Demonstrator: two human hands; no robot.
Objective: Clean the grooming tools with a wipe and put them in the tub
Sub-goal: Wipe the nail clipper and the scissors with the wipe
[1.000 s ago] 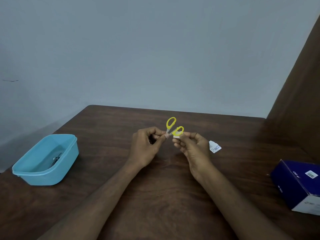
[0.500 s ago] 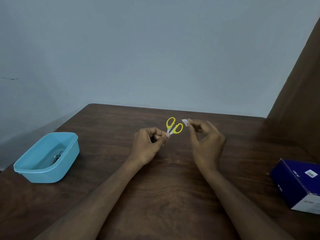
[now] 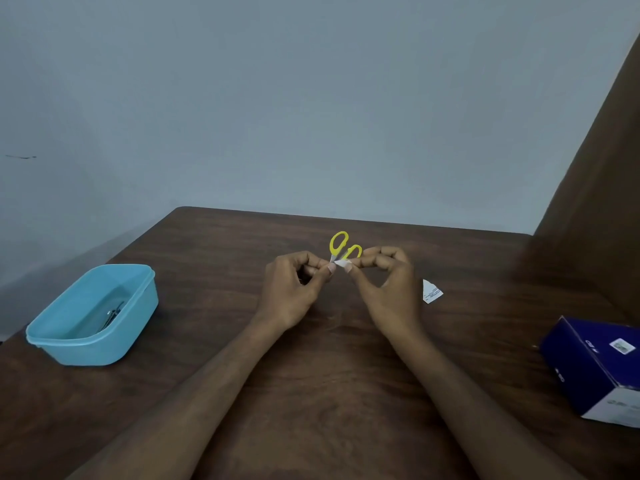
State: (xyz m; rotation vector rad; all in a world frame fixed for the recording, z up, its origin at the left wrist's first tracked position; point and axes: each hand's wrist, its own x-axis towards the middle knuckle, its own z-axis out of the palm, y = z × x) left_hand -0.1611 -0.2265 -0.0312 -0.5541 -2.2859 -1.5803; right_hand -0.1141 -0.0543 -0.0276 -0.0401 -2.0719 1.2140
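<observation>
Small scissors with yellow handles [image 3: 341, 244] are held above the middle of the table, handles pointing up and away. My left hand [image 3: 294, 289] pinches them by the blade end, which its fingers hide. My right hand [image 3: 384, 285] pinches a small white wipe [image 3: 341, 264] against the scissors just below the handles. A light blue plastic tub [image 3: 93, 313] stands at the left of the table with a metal grooming tool [image 3: 112, 315] lying inside it.
A torn white wipe sachet [image 3: 431, 292] lies on the dark wooden table [image 3: 329, 393] right of my right hand. A dark blue box [image 3: 599, 365] sits at the right edge. A brown panel [image 3: 595, 202] rises at the right, a grey wall behind.
My right hand had lifted away from the scissors with the wipe half a second ago; now it is back, pressing the wipe against them near the handles. My left hand stayed put.
</observation>
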